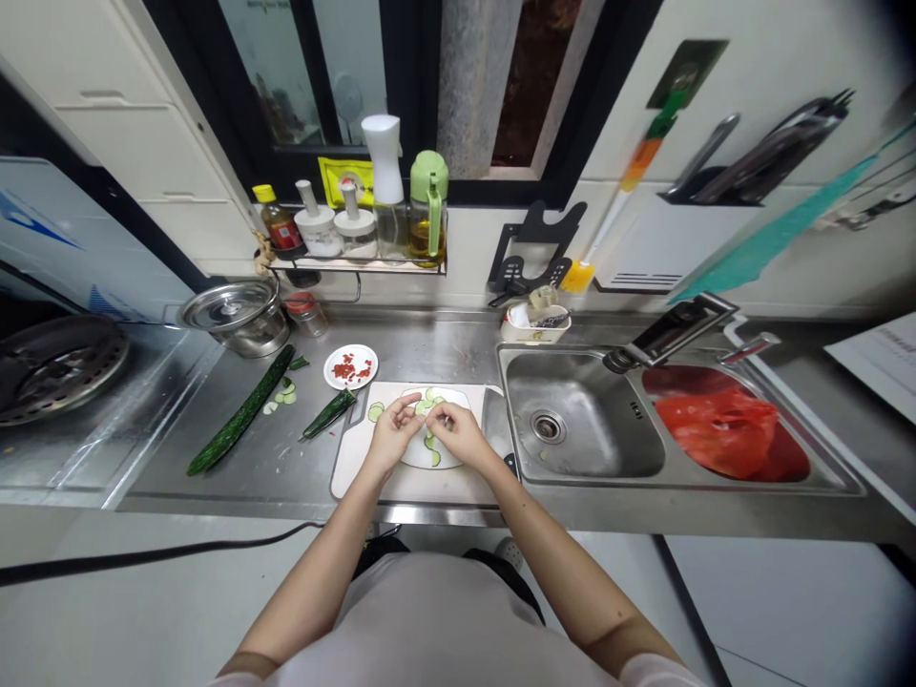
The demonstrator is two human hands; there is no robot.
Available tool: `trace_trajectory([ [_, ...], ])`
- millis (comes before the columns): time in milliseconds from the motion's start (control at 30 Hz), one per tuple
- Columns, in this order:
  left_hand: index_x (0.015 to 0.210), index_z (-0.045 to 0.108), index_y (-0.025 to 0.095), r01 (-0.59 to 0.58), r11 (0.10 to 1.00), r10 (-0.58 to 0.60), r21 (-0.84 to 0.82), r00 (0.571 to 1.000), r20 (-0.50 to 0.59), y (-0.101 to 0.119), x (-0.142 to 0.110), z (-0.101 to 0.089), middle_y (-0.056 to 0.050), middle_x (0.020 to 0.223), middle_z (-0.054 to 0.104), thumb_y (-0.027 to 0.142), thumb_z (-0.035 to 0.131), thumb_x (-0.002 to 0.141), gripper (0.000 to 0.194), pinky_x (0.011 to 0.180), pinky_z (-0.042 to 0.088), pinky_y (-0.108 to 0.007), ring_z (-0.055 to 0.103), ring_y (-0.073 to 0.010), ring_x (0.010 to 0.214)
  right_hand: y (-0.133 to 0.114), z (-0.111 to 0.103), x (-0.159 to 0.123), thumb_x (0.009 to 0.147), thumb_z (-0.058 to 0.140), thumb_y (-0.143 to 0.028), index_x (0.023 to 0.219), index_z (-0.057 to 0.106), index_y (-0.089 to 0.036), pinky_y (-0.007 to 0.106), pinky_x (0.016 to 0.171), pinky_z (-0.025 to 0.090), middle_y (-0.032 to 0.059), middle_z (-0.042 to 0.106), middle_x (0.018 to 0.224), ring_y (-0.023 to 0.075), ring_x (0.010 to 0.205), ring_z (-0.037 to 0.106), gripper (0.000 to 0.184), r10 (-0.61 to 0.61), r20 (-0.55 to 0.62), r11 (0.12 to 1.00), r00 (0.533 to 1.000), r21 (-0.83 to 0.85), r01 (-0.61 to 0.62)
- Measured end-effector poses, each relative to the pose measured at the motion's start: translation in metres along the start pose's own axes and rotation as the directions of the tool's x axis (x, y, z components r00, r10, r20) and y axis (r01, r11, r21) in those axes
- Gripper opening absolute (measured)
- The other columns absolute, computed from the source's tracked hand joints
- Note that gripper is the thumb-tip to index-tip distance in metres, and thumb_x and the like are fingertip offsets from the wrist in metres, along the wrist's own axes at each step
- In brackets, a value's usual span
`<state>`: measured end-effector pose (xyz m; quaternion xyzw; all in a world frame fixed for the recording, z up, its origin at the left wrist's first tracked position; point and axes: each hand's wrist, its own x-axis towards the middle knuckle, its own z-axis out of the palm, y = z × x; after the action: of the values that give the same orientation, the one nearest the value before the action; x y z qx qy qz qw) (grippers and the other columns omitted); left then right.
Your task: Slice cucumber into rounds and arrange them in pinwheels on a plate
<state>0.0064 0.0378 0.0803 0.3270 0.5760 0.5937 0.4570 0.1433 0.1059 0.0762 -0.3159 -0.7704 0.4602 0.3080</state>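
Observation:
Over a white plate [455, 456] on the cutting board [401, 489], my two hands meet at the fingertips. My left hand [393, 434] has its thumb and fingers curled in around a thin cucumber slice, the index finger more stretched. My right hand [459, 434] pinches at the same spot, its fingertips closed on a cucumber slice that they largely hide. Pale green cucumber slices [433, 458] lie along the plate, with more beyond my fingers. Left of the plate, a small group of slices [376, 411] rests on the board. A knife [510, 465] with a dark handle is at the board's right side.
A long cucumber [243, 410], a cut cucumber piece [329, 414] and scraps [284, 393] lie on the steel counter at left. A small plate [350, 385] holds chopped red bits. The sink [587, 453] is at right, with a red plastic bag [722, 434] in its second basin.

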Motion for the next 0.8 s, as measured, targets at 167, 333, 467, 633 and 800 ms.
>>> trace_trajectory([
  [167, 0.094, 0.059, 0.018, 0.058, 0.997, -0.059, -0.045, 0.998, -0.022, -0.014, 0.001, -0.001, 0.005, 0.064, 0.051, 0.031, 0.073, 0.060, 0.039, 0.063, 0.038, -0.021, 0.049, -0.0088, 0.062, 0.019, -0.004, 0.002, 0.077, 0.056, -0.026, 0.074, 0.062, -0.018, 0.023, 0.062, 0.042, -0.0011, 0.062, 0.070, 0.0114, 0.064, 0.054, 0.010, 0.090, 0.098, 0.986, 0.991, 0.133, -0.103],
  [333, 0.080, 0.054, 0.018, 0.102, 0.995, -0.102, 0.011, 0.994, -0.040, -0.040, 0.002, -0.003, 0.008, 0.059, 0.045, 0.028, 0.075, 0.054, 0.034, 0.056, 0.035, -0.019, 0.043, -0.0060, 0.054, 0.044, -0.010, 0.001, 0.078, 0.056, -0.025, 0.079, 0.065, -0.016, 0.022, 0.066, 0.042, 0.0003, 0.065, 0.076, 0.0115, 0.070, 0.056, 0.013, 0.098, 0.268, 0.990, 0.958, 0.071, -0.121],
  [467, 0.087, 0.062, 0.017, 0.076, 0.979, -0.075, 0.191, 0.997, -0.013, -0.059, -0.001, -0.007, 0.009, 0.056, 0.042, 0.025, 0.070, 0.060, 0.029, 0.054, 0.033, -0.019, 0.041, -0.0064, 0.052, 0.057, -0.009, -0.005, 0.079, 0.054, -0.021, 0.082, 0.067, -0.016, 0.020, 0.063, 0.037, -0.0010, 0.063, 0.072, 0.0104, 0.067, 0.052, 0.014, 0.143, 0.339, 0.987, 0.930, -0.115, -0.110],
  [633, 0.088, 0.069, 0.019, 0.090, 0.791, -0.127, 0.605, 0.992, 0.017, -0.064, -0.007, -0.008, 0.005, 0.060, 0.054, 0.021, 0.065, 0.069, 0.019, 0.060, 0.036, -0.021, 0.050, -0.0096, 0.058, 0.059, -0.006, -0.011, 0.078, 0.057, -0.021, 0.083, 0.067, -0.017, 0.019, 0.058, 0.030, -0.0036, 0.057, 0.066, 0.0093, 0.062, 0.048, 0.011, 0.245, 0.354, 0.940, 0.903, -0.315, -0.131],
  [800, 0.091, 0.071, 0.022, 0.091, 0.599, -0.160, 0.796, 0.987, 0.007, -0.061, -0.010, -0.002, 0.002, 0.072, 0.066, 0.024, 0.064, 0.074, 0.018, 0.069, 0.037, -0.023, 0.058, -0.0129, 0.071, 0.055, -0.004, -0.010, 0.080, 0.058, -0.022, 0.086, 0.065, -0.018, 0.020, 0.060, 0.027, -0.0015, 0.061, 0.074, 0.0103, 0.067, 0.050, 0.010, 0.316, 0.360, 0.871, 0.878, -0.477, -0.118],
])
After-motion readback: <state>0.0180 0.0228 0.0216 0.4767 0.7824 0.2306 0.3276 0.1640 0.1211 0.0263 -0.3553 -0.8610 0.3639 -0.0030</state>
